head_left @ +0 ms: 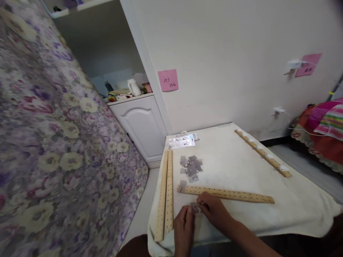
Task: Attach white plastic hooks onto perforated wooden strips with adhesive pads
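Note:
Near the table's front edge, my left hand (pixel 184 223) and my right hand (pixel 210 207) both pinch a small see-through plastic square (pixel 195 207) from its two sides. Fine detail on the square is too small to make out. Just beyond my hands lies a wooden strip with rows of holes (pixel 238 195), set crosswise. A similar clear square (pixel 182 186) sits at its left end. Farther back is a loose pile of greyish clear squares (pixel 192 166).
Two more holed wooden strips (pixel 162 200) lie side by side along the left. At the right edge, another strip (pixel 256 147) carries several white pieces. A clear blister pack (pixel 182 141) rests at the back left of the cream-covered table (pixel 219 157). A floral curtain (pixel 66 150) hangs left.

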`<state>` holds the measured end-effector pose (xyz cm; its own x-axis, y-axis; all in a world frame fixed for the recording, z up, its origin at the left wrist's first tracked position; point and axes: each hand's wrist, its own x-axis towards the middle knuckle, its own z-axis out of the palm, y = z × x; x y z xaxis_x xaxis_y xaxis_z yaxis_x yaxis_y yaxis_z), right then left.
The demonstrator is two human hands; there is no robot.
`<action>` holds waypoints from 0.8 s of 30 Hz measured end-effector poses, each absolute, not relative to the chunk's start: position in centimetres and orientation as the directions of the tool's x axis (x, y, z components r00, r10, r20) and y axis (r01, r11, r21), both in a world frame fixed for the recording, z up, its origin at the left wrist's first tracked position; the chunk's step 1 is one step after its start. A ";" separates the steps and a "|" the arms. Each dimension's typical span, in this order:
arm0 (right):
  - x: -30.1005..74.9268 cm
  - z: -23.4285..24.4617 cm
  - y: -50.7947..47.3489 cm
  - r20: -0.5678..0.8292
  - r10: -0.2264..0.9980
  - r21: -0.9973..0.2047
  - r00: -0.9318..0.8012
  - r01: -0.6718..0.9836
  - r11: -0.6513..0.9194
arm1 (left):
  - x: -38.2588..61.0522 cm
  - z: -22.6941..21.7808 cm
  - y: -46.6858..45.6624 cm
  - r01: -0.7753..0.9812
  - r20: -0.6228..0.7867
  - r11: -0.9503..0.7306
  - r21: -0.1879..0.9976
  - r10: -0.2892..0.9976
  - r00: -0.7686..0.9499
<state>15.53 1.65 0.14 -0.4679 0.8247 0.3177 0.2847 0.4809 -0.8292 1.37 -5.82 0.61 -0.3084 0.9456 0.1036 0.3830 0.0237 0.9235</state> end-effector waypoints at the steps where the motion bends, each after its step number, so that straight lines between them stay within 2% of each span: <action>1: 15.5 0.1 1.7 0.333 0.813 -0.812 -0.479 0.293 0.505 | 1.3 0.7 -5.7 0.391 0.103 0.022 0.920 0.950 -0.296; 7: 15.3 -0.2 1.6 0.324 0.791 -0.767 -0.519 0.346 0.541 | 1.0 0.5 -5.5 0.402 0.094 0.026 0.915 0.957 -0.274; 19: 15.1 -0.2 1.4 0.355 0.793 -0.777 -0.495 0.315 0.545 | 0.6 -0.9 -5.2 0.444 0.125 0.019 0.896 0.948 -0.294; 24: 14.8 -0.1 1.0 0.409 0.784 -0.793 -0.467 0.243 0.558 | 0.7 -0.9 -5.3 0.439 0.136 0.003 0.899 0.949 -0.285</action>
